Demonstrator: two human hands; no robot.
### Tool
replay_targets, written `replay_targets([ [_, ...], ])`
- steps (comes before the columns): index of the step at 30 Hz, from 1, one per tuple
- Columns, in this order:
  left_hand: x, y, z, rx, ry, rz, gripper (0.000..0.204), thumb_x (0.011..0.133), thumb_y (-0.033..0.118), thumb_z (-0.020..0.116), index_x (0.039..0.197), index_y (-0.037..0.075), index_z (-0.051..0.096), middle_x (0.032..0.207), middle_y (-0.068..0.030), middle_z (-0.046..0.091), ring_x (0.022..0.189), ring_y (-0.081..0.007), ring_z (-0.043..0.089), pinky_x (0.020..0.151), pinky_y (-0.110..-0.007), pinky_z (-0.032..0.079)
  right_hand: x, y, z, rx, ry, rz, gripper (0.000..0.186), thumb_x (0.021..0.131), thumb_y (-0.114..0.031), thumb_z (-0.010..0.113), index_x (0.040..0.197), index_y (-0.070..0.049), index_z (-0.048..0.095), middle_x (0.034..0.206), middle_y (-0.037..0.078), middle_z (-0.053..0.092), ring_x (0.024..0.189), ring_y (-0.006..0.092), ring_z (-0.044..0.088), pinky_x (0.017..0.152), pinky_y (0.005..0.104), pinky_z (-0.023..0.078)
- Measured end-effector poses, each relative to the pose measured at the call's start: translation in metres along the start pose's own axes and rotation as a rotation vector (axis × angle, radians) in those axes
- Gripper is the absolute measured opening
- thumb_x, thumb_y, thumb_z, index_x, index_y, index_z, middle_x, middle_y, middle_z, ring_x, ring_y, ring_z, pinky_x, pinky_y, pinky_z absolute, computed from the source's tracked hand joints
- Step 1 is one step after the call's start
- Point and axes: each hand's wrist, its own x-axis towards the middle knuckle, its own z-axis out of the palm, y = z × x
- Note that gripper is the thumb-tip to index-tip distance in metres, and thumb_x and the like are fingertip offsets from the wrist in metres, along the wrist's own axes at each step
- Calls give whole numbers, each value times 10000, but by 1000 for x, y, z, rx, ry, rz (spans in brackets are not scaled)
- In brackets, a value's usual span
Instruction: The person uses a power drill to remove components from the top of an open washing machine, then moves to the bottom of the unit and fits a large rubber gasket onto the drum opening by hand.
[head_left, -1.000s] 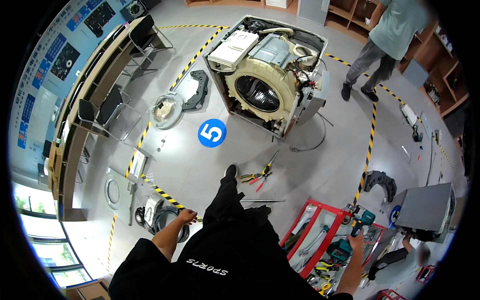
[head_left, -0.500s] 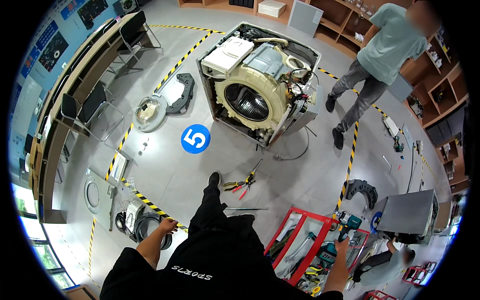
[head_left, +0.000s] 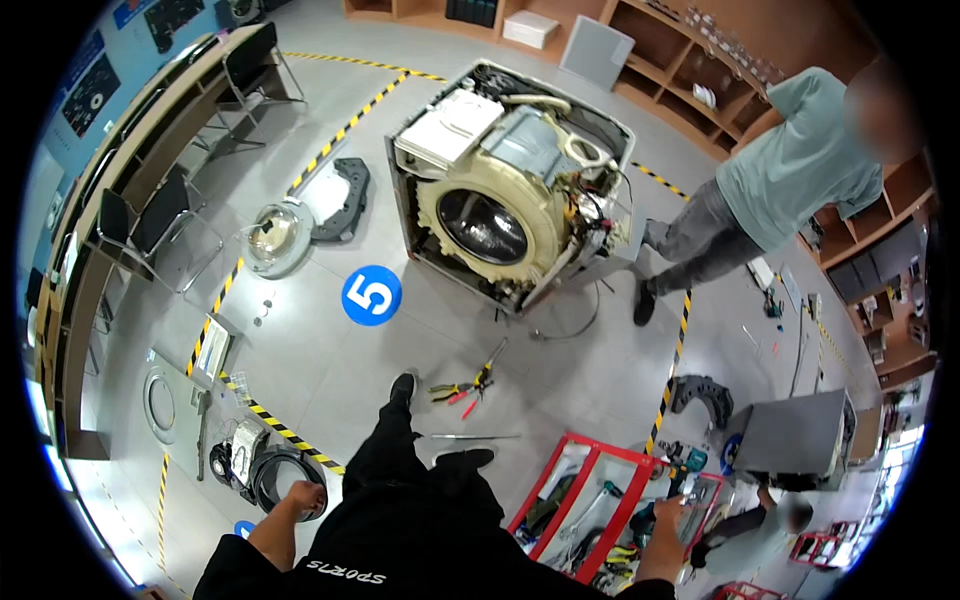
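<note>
Drill (head_left: 687,459), teal and black, shows at the far corner of the red-framed tool carrier (head_left: 620,521) in the head view, with the right hand (head_left: 668,510) just beside it; whether those fingers touch or pinch anything, I cannot tell. The left hand (head_left: 305,497) is loosely curled in front of the black ring (head_left: 263,481), its grip likewise unclear. A careless reach could knock the drill off that corner if it sits loosely. Stepping without looking could roll the metal rod (head_left: 475,436) underfoot, near the shoe (head_left: 464,459), or catch the pliers (head_left: 470,388) beyond.
</note>
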Motion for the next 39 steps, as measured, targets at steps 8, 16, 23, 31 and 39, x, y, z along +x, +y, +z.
replay_targets([
  [8, -10, 53, -43, -66, 85, 45, 239, 894, 248, 513, 1002, 45, 574, 840, -93, 643, 703, -204, 638, 605, -363, 497, -6, -7, 2, -11, 116, 125, 765, 772, -377, 648, 1387, -144, 257, 1399, 169, 322, 1315, 315, 289, 1037, 537, 243],
  [16, 15, 55, -16, 19, 5, 20, 235, 886, 258, 525, 954, 42, 586, 832, -78, 652, 706, -191, 647, 605, -349, 519, -23, 11, 0, -1, 129, 14, 752, 796, -369, 630, 1407, -154, 249, 1422, 186, 295, 1354, 329, 211, 1061, 559, 189],
  [23, 10, 67, 5, -41, 6, 18, 226, 888, 242, 539, 843, 30, 606, 726, -60, 642, 588, -158, 619, 506, -290, 490, -37, 3, -6, 52, 189, -104, 752, 776, -363, 643, 1391, -139, 272, 1405, 214, 301, 1333, 351, 245, 1034, 555, 236],
  [31, 55, 40, 11, -171, -43, -15, 271, 866, 279, 543, 926, 22, 604, 844, -72, 649, 700, -174, 643, 593, -324, 518, -94, -18, 5, 191, 438, -304, 612, 754, -240, 664, 1283, -42, 429, 1344, 235, 361, 1221, 381, 393, 992, 462, 350],
  [39, 77, 44, -16, -275, -84, -87, 241, 884, 251, 522, 966, 34, 588, 826, -50, 641, 665, -133, 624, 560, -285, 491, -148, -70, 39, 258, 400, -778, 446, 708, -178, 706, 1071, 27, 550, 1005, 209, 564, 1004, 375, 494, 896, 447, 386],
])
